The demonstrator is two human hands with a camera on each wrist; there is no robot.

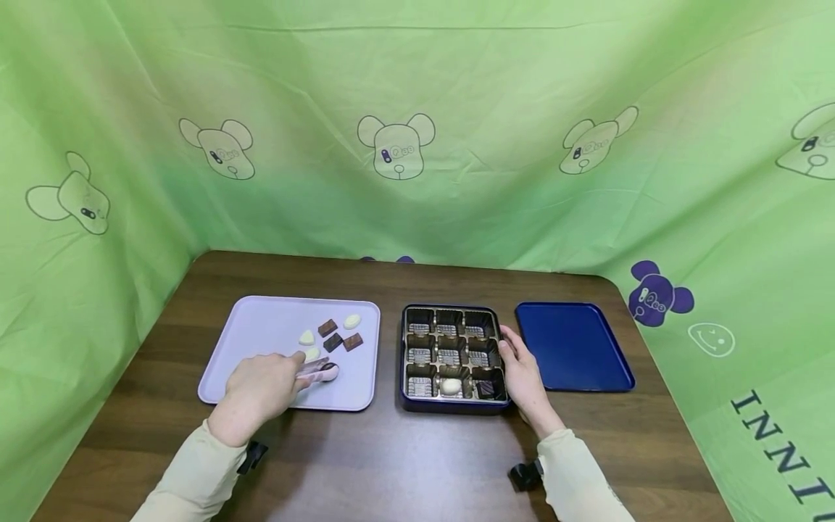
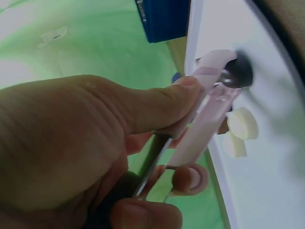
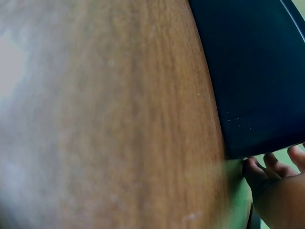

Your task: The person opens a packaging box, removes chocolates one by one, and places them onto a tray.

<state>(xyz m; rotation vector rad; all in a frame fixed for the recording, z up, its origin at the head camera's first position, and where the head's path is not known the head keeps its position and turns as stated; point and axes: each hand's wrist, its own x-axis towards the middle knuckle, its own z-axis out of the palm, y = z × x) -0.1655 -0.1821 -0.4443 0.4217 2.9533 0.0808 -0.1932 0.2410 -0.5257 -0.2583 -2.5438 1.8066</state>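
My left hand point(image 1: 264, 384) grips a pair of tongs point(image 2: 193, 114) with pale pink tips, low over the lavender tray point(image 1: 261, 326). Between the tips sits a dark chocolate point(image 2: 239, 71). Beside them on the tray lie white chocolates point(image 1: 352, 321) and brown and dark chocolates point(image 1: 353, 341). My right hand point(image 1: 525, 373) touches the right side of a dark blue box point(image 1: 403, 362), its fingers along the wall. The box's gold divided insert has a white chocolate point(image 1: 451, 386) in the front middle compartment and a dark chocolate point(image 1: 485, 390) in the front right one.
A blue lid point(image 1: 567, 348) lies flat to the right of the box, close to my right hand. Behind the wooden table point(image 1: 385, 464) hangs a green printed curtain point(image 1: 457, 217), which also runs down both sides.
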